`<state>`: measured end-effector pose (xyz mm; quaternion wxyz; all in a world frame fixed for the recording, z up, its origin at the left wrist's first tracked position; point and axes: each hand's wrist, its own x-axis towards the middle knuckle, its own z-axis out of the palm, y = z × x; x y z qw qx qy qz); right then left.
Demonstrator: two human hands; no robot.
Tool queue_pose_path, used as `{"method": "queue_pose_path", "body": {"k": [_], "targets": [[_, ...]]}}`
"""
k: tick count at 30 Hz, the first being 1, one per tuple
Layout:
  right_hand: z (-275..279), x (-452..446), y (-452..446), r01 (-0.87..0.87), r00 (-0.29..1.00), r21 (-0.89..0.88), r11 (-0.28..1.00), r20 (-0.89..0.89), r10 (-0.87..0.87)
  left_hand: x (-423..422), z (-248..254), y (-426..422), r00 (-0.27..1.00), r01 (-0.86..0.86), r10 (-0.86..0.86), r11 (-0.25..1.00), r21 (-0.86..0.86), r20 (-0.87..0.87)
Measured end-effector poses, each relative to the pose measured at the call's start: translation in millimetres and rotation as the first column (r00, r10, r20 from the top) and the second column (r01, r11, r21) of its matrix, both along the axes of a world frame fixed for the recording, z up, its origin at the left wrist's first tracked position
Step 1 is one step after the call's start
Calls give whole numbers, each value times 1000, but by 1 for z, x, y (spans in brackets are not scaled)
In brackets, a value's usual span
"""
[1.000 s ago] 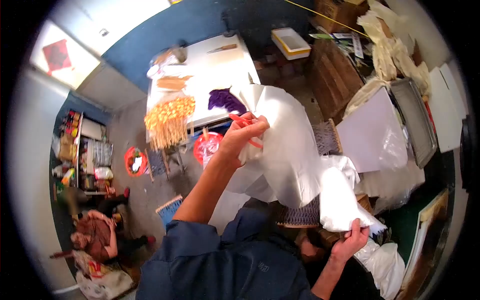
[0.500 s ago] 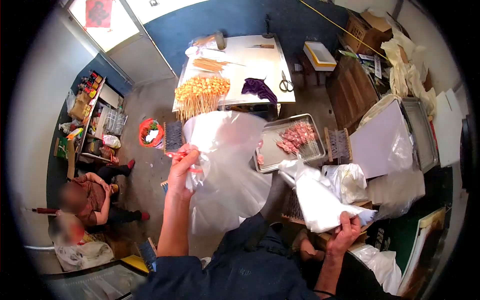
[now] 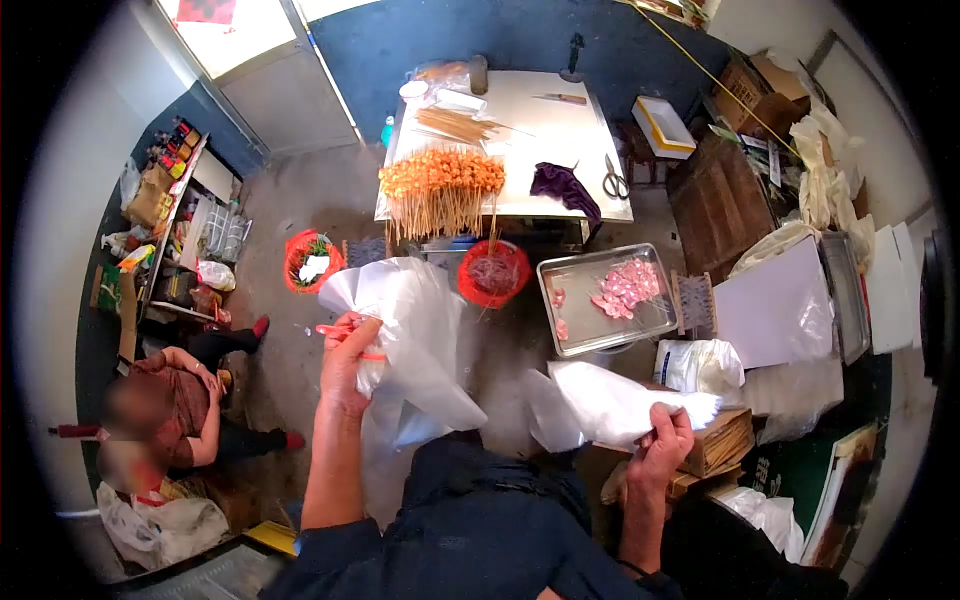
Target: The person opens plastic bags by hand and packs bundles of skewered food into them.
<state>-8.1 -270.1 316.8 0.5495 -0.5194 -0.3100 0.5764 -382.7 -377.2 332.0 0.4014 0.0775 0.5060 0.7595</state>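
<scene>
My left hand [image 3: 347, 350] is closed around the gathered neck of a clear plastic bag [image 3: 425, 340], with a red strip between the fingers. The bag hangs spread to the right of that hand. My right hand [image 3: 662, 440] pinches the right end of a white plastic bag [image 3: 610, 402], whose other end trails left, partly blurred. Beyond the right hand, a metal tray [image 3: 563, 338] holds skewered pink meat [image 3: 628, 288]. A red basket [image 3: 494, 274] stands on the floor between the two bags.
A white table [image 3: 520, 110] bears orange skewers [image 3: 440, 185], a purple cloth [image 3: 565, 188], scissors [image 3: 614, 180] and a knife [image 3: 560, 99]. Another red basket [image 3: 313, 262] is on the floor. A seated person [image 3: 190, 400] is at the left, beside shelves [image 3: 185, 230]. Boxes [image 3: 718, 443] stand at the right.
The clear bag has swung left with my left hand and bunched up. My right hand has moved slightly left with the white bag. The tray and the red basket by the table have come into fuller view.
</scene>
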Motion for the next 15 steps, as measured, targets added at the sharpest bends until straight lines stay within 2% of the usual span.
{"method": "queue_pose_path", "body": {"k": [7, 9, 10, 15], "targets": [[10, -57, 23, 18, 1000, 8, 1000, 4, -18, -42, 27, 36, 997, 69, -68, 997, 36, -21], [9, -68, 38, -17, 1000, 6, 1000, 10, 17, -43, 48, 58, 997, 26, -24, 999, 35, -68], [8, -70, 45, -69, 998, 10, 998, 9, 69, -56, 45, 65, 992, 86, -79, 994, 63, -102], [14, -101, 85, -120, 993, 64, 991, 0, 120, -81, 86, 136, 970, 85, -43, 982, 170, -237]]}}
